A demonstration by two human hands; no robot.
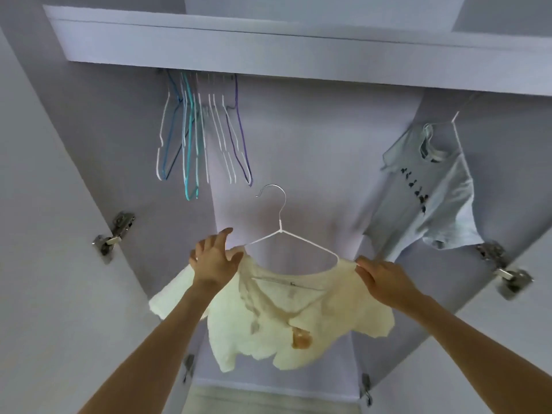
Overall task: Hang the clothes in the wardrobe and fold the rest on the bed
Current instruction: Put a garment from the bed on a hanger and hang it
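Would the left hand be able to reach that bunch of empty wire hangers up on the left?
Probably yes: the left hand is below the empty wire hangers with open space between, though it grips the cream shirt on its white wire hanger.

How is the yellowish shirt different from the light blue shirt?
The cream-yellow T-shirt is held up by both hands, left hand and right hand, and its white wire hanger is not on the rail; the pale blue T-shirt already hangs in the wardrobe, at the right. The cream-yellow one has an orange-brown patch, the pale blue one a row of dark marks. Both are short-sleeved and sit on hangers.
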